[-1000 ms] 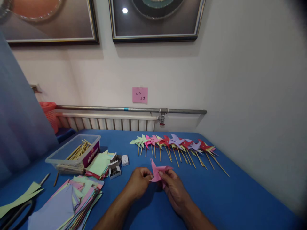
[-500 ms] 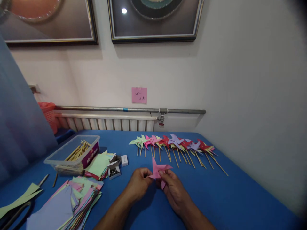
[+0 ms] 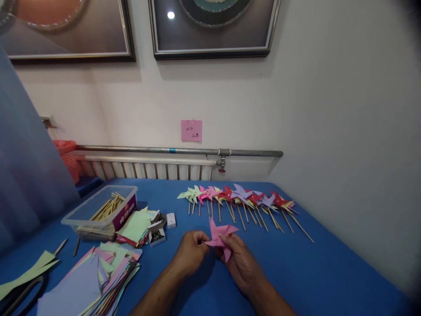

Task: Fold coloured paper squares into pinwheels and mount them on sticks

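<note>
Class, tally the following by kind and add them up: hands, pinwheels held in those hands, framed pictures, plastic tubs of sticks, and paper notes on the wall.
Hands: 2 (left hand, right hand)
Held pinwheels: 1 (pink pinwheel)
Framed pictures: 2 (left picture, right picture)
Tubs of sticks: 1 (clear tub)
Wall notes: 1 (pink note)
Total: 7

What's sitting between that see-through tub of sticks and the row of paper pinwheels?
In the head view, a pile of paper and some small boxes, then a bare stretch of blue tabletop before the pinwheels.
</note>
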Available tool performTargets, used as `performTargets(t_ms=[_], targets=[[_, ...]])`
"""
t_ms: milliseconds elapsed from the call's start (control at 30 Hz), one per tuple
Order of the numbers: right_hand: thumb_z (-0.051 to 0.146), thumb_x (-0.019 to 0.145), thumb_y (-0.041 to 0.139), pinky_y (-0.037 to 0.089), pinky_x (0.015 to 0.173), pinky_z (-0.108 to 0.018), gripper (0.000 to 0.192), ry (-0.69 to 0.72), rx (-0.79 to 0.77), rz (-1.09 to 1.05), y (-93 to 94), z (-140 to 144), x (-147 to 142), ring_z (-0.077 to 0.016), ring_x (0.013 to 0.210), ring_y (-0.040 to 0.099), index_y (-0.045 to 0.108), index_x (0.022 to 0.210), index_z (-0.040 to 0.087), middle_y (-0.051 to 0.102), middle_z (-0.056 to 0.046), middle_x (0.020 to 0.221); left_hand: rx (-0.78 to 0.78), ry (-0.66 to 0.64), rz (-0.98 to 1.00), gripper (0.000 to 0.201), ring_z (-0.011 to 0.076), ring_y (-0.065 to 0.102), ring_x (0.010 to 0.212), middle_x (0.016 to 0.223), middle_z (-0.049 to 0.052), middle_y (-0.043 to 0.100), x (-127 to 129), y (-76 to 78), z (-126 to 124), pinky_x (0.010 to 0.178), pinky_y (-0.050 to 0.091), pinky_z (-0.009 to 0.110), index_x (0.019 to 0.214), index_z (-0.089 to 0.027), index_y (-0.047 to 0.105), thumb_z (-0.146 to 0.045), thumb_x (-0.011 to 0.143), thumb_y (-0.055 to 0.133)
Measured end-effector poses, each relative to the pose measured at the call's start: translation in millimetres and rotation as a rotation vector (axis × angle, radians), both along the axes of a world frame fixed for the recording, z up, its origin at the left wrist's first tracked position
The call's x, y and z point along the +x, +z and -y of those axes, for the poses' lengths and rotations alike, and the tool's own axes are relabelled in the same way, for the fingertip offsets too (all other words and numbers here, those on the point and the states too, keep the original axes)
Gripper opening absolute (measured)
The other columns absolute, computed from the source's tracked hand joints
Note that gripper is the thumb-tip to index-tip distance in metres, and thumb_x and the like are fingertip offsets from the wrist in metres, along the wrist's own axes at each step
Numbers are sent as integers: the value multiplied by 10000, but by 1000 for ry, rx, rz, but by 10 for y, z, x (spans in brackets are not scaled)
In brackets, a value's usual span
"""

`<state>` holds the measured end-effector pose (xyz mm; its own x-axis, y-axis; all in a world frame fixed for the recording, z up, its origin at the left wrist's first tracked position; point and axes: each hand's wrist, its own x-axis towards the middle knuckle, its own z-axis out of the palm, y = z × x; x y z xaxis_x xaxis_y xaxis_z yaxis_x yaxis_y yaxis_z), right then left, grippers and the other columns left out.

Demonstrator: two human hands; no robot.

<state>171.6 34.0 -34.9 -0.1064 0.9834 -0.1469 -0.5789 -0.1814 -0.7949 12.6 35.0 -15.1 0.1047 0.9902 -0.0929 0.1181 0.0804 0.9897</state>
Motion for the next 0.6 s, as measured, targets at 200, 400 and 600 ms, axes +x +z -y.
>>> performTargets(t_ms=[200, 400, 600], targets=[[458, 553, 1053, 535, 747, -322, 440, 18, 9, -5, -10, -17, -11, -201, 760, 661, 723, 716, 216, 746, -4, 755, 4, 27, 11, 66, 91, 341, 492, 522, -62, 472, 4, -21, -12, 506, 217, 257, 654, -183, 641, -221, 614, 605], [420, 588, 1048, 540, 755, -319, 406, 30, 15, 12, -58, -41, 8, -194, 755, 680, 752, 765, 206, 769, -11, 788, 3, 57, -17, 67, 98, 361, 505, 520, -65, 461, -12, -78, -54, 519, 232, 260, 642, -186, 627, -248, 640, 653], [411, 589, 1045, 521, 728, -317, 405, 68, 22, -11, -84, -67, 21, -211, 763, 695, 765, 820, 231, 752, 15, 742, 59, 17, -37, 155, 103, 326, 527, 537, -65, 439, -9, -66, -38, 530, 224, 269, 650, -186, 631, -321, 725, 647]])
